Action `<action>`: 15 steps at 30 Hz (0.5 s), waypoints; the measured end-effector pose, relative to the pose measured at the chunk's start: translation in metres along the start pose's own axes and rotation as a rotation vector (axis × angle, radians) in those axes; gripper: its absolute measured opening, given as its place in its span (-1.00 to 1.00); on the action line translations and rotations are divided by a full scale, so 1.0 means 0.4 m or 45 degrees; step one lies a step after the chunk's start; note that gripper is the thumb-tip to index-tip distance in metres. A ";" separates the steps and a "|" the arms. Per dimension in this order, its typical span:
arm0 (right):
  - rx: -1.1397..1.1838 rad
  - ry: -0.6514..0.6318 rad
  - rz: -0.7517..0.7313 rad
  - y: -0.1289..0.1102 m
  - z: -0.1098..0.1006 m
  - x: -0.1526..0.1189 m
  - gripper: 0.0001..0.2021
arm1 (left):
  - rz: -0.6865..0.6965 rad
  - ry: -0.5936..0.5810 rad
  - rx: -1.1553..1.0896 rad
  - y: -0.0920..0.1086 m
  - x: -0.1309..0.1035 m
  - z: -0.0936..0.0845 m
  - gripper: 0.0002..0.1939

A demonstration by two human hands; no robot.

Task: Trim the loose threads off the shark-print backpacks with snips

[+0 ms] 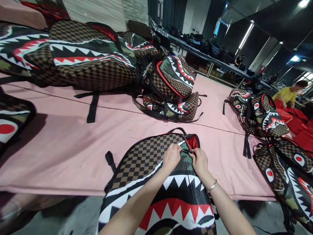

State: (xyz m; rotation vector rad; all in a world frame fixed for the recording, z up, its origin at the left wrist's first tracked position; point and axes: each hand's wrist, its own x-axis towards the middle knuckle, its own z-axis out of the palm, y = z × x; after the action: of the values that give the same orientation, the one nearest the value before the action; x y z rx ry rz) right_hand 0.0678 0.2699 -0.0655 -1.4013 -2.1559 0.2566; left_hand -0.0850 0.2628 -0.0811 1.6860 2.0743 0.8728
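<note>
A backpack with a brown-and-black check and a printed shark mouth lies in front of me, its top on the pink-covered table. Near its top, a red-lined opening shows beside the zipper. My right hand grips a small black pointed tool, which looks like thread snips, its tip toward my left hand. My left hand is closed in a pinch at the bag's surface, just left of that tip. Whatever is between its fingers is too small to make out.
More shark-print backpacks lie in a row along the far side, with a small stack ahead and others on the right. Pink cloth covers the table. A person in yellow is by red fabric at far right.
</note>
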 end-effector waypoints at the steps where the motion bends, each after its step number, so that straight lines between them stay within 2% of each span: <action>1: -0.022 -0.007 -0.019 -0.006 0.001 0.002 -0.87 | -0.016 -0.018 0.003 0.002 0.002 -0.001 -0.76; 5: -0.087 -0.043 -0.088 -0.027 0.006 0.012 -0.85 | -0.056 -0.104 0.031 0.021 -0.001 -0.019 -0.78; 8: -0.065 -0.068 -0.042 -0.014 0.009 0.008 -0.79 | -0.053 -0.173 0.060 0.045 -0.019 -0.047 -0.78; 11: 0.207 -0.087 0.110 0.029 0.002 -0.011 -0.70 | -0.037 -0.208 0.073 0.072 -0.045 -0.080 -0.77; 15: 0.695 0.046 0.455 0.069 -0.054 -0.076 -0.70 | 0.080 -0.277 0.050 0.085 -0.126 -0.126 -0.78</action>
State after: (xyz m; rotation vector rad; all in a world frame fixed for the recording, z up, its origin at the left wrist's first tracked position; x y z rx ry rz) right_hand 0.1102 0.2521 -0.0700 -1.4240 -1.6146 0.8725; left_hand -0.0773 0.2056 -0.0273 1.7879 1.9147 0.6377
